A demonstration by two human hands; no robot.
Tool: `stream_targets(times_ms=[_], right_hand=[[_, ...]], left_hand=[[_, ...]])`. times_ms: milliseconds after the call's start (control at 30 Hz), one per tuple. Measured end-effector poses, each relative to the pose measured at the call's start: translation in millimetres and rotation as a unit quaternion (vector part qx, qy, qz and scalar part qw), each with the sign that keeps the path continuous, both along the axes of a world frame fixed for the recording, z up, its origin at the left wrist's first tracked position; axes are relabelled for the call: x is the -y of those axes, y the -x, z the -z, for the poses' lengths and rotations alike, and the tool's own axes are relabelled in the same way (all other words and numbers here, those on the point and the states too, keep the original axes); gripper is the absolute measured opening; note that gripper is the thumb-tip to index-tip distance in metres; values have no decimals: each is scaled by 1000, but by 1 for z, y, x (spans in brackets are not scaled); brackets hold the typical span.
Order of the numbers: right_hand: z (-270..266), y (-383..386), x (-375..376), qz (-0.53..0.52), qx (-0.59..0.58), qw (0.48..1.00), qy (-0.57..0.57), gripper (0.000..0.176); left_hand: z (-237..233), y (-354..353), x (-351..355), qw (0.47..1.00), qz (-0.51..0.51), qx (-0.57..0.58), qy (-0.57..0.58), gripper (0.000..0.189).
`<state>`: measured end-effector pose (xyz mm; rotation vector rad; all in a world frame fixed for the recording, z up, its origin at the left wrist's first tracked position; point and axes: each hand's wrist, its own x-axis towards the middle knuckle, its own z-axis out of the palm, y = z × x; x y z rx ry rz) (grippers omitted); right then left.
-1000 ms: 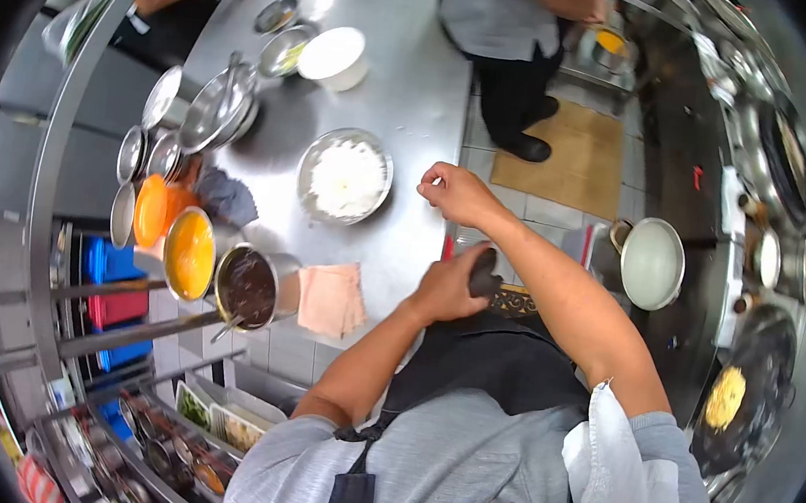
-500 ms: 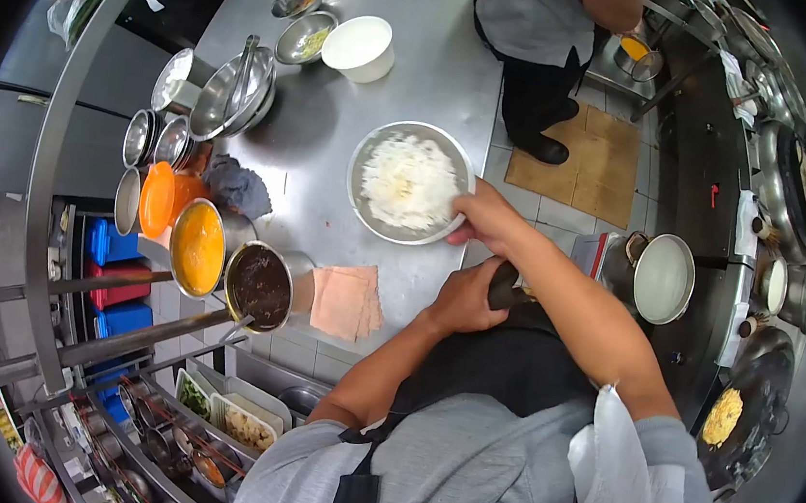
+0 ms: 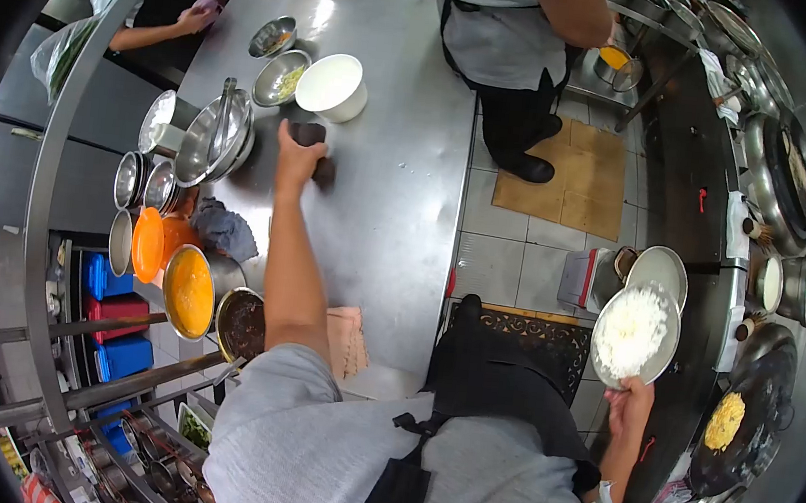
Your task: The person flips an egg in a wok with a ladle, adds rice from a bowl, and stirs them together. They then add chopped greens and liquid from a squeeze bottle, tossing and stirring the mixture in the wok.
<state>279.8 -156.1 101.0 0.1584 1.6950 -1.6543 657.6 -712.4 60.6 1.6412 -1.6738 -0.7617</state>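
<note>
My right hand [image 3: 629, 401] grips the near rim of a metal bowl [image 3: 661, 359] heaped with white rice [image 3: 630, 332]. The bowl is held out at the right, overlapping a pale round container [image 3: 661, 270] beyond it. On the left, my left hand [image 3: 300, 152] reaches far over the steel table [image 3: 390, 182]. Its fingers close around a small dark brown object [image 3: 309, 134], whose kind I cannot make out. Just past that hand stands a white tub [image 3: 332, 88], with a small metal bowl [image 3: 274, 84] of pale green bits beside it.
A pan with cooked egg [image 3: 724, 421] sits on the stove at right. Orange liquid fills a pot [image 3: 190, 294] at the table's left, near a pot of dark sauce [image 3: 243, 323]. A co-worker [image 3: 499, 57] stands ahead; another person's hand [image 3: 195, 18] shows upper left.
My right hand has carried the rice bowl from above the table to the stove side. My left hand has moved the dark object from near my body to the table's far left.
</note>
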Motion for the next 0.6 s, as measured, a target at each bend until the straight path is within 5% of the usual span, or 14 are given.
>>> stream_targets(times_ms=[133, 300, 500, 600], right_hand=[[15, -25, -30, 59, 26, 998, 2, 60], [42, -40, -33, 64, 100, 993, -5, 52], [33, -50, 0, 44, 86, 995, 12, 46], [30, -49, 4, 33, 87, 996, 12, 47]], left_hand=[[-50, 12, -16, 990, 113, 80, -38, 101], [-25, 47, 2, 972, 177, 142, -60, 92], [-26, 77, -38, 974, 222, -6, -52, 91], [-62, 70, -66, 966, 219, -132, -29, 89]])
